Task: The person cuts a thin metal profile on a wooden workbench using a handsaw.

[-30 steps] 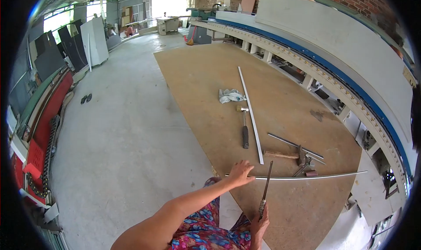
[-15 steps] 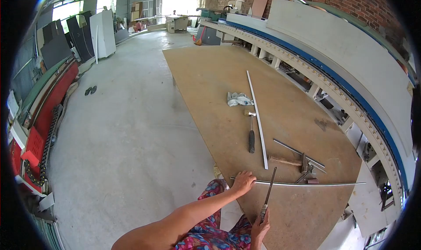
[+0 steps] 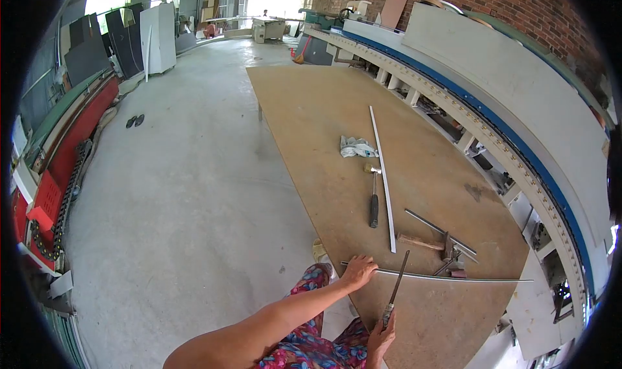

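My left hand (image 3: pixel 358 273) is closed around the left end of a long thin metal strip (image 3: pixel 473 279), pressing it at the table's near-left edge. The strip runs rightward past the opposite edge. In my right hand (image 3: pixel 381 335), low in the view, is the handle of a long, narrow, dark file (image 3: pixel 398 286). Its blade points up and away, crossing over the strip just right of my left hand. Beyond the strip lie a wooden-handled hammer (image 3: pixel 421 241), short metal bars (image 3: pixel 434 222) and a small reddish-brown block (image 3: pixel 458 274).
On the brown tabletop (image 3: pixel 304 123) rest a black-handled mallet (image 3: pixel 374 208), a long pale strip (image 3: pixel 383 184) and a crumpled white bag or cloth (image 3: pixel 357 147). A long machine (image 3: pixel 492 77) borders the right side. Dark shoes (image 3: pixel 135 121) lie on the floor at left.
The view has turned slightly, and the strip's right end appears a little lower. File and hands stay nearly in place, both grips unchanged.
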A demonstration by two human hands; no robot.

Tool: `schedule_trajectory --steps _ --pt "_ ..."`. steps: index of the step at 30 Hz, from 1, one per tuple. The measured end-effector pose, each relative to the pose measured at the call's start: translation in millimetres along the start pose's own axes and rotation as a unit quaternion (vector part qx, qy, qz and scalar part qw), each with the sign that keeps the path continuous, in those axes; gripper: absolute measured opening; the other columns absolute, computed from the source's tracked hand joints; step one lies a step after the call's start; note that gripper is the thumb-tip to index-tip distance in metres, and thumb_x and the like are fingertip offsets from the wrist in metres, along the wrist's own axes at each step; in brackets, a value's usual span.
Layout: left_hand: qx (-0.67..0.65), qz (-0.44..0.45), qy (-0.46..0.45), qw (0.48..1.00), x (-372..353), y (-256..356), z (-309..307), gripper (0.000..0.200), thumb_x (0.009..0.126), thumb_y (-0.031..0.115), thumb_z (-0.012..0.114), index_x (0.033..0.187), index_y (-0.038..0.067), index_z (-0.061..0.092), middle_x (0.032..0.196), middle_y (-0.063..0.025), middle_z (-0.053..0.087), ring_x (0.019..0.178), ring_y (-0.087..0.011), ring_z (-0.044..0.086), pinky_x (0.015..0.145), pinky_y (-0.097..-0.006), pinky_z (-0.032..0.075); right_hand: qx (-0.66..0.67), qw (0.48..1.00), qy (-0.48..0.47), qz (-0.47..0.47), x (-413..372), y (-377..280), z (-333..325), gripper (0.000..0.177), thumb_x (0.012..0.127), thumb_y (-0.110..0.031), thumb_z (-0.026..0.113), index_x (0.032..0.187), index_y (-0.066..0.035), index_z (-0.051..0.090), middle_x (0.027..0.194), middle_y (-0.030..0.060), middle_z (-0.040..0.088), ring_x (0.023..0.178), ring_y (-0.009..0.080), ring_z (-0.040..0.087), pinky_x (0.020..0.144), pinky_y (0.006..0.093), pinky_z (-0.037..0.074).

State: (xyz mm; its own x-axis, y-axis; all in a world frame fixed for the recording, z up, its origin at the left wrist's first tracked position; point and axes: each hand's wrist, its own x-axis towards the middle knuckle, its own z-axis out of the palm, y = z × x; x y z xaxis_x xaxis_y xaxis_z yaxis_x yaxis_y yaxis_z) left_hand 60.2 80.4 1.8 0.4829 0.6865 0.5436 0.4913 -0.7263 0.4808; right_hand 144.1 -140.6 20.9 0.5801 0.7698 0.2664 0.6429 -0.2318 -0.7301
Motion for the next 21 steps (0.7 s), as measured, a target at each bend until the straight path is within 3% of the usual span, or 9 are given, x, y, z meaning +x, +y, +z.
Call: schedule_trajectory --steps 10,21 --pt "-0.025 -0.007 0.030 0.999 -3.5 -0.5 -2.1 0.009 0.079 0.018 0.071 0.085 0.011 0.070 0.088 -0.0046 0.061 0.092 -0.0267 0.059 0.079 -0.0422 0.046 0.017 1.000 0.015 -0.008 0.5 -6.9 -1.8 0.052 0.085 -0.004 0.055 0.136 0.002 0.047 0.124 0.0287 0.058 0.110 0.0447 0.059 0.091 0.0446 0.048" --pt "-0.037 0.011 0.027 0.999 -1.4 5.0 -7.7 0.009 0.077 0.014 0.071 0.084 0.010 0.068 0.083 -0.0072 0.060 0.085 -0.0310 0.057 0.075 -0.0435 0.045 0.061 0.997 0.029 0.048 -2.0 -9.2 -5.8 0.045 0.089 -0.009 0.057 0.133 0.000 0.051 0.119 0.0284 0.060 0.111 0.0411 0.060 0.091 0.0422 0.049"
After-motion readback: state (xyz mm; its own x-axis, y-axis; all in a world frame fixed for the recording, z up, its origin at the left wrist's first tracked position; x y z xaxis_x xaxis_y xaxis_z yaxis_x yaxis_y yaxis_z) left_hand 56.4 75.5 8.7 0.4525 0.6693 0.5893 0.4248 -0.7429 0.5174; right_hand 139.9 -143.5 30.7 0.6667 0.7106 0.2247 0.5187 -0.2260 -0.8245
